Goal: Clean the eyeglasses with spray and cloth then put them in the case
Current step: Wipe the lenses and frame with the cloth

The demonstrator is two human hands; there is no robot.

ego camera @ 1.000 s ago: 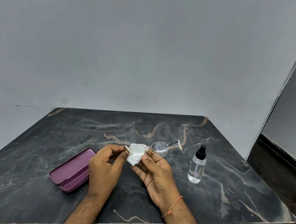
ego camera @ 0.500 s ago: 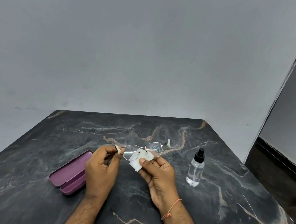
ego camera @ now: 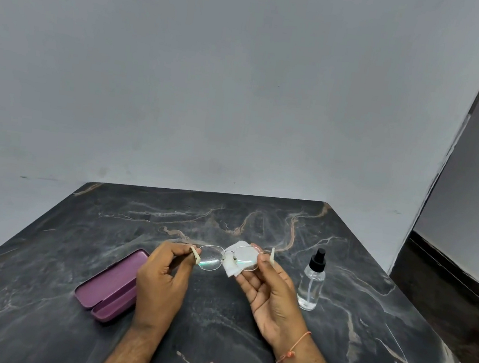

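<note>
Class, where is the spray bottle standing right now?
In the head view, the spray bottle stands upright on the table, just right of the right hand.

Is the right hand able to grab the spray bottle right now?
Probably not at once: the right hand is busy holding the cloth against the eyeglasses. The spray bottle stands just beside it with nothing between.
</note>
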